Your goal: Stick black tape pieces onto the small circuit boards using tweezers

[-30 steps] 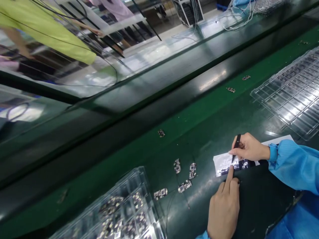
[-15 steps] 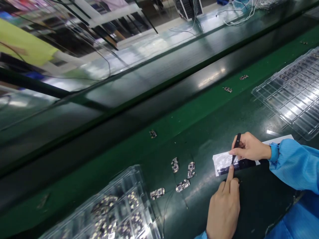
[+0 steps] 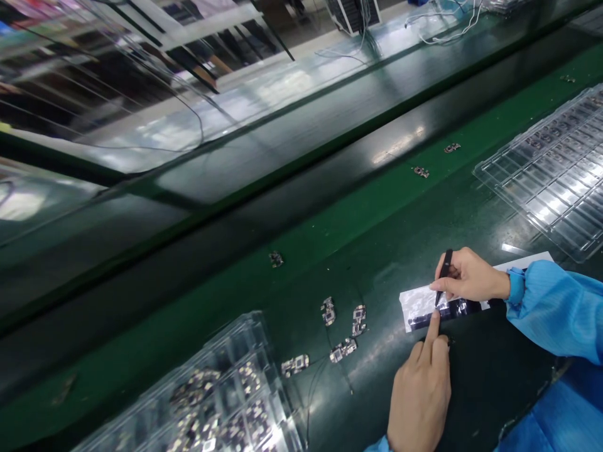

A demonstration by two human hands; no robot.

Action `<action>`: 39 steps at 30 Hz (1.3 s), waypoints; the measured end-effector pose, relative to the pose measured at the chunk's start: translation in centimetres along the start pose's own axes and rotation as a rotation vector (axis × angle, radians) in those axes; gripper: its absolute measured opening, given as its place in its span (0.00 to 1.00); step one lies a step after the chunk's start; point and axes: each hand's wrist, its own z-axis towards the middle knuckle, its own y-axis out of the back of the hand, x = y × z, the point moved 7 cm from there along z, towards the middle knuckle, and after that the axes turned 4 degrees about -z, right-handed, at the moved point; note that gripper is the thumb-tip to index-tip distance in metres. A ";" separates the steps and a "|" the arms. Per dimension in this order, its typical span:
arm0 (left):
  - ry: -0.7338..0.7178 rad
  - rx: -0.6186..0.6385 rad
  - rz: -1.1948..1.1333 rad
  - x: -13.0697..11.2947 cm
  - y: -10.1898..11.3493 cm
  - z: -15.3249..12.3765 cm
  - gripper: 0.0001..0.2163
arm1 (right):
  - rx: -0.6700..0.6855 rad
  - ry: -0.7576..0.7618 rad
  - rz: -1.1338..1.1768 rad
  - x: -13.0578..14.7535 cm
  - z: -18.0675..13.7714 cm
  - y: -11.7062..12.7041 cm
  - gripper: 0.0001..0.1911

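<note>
My right hand (image 3: 468, 276) is closed on black tweezers (image 3: 443, 276), whose tips point down onto a white backing sheet (image 3: 417, 304) that carries a dark strip of small parts. My left hand (image 3: 419, 392) has its index finger stretched out and pressed on the near edge of that sheet, right below the tweezer tips; its other fingers are curled. Several small circuit boards (image 3: 358, 320) lie loose on the green bench to the left of the sheet. Both arms wear blue sleeves.
A clear plastic tray (image 3: 221, 402) with small boards in it sits at the near left. Another clear compartment tray (image 3: 556, 176) lies at the right. Single small boards (image 3: 421, 172) ride a dark conveyor strip (image 3: 301, 207) behind. White cables (image 3: 443, 25) lie far back.
My hands stay on the sheet. The boards on the conveyor have drifted to the left. The person in a yellow-green top at the upper left has gone out of view.
</note>
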 end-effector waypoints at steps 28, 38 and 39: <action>0.093 -0.045 -0.344 1.2 1.0 -0.2 0.08 | -0.021 -0.128 0.255 -0.7 0.3 0.1 0.16; 0.872 -0.294 -1.547 6.8 0.3 -0.1 0.14 | -0.249 -0.123 0.594 -1.5 0.5 1.2 0.19; 0.873 -0.252 -1.589 6.4 -0.2 0.6 0.15 | -0.222 -0.114 0.580 -1.4 0.5 1.0 0.19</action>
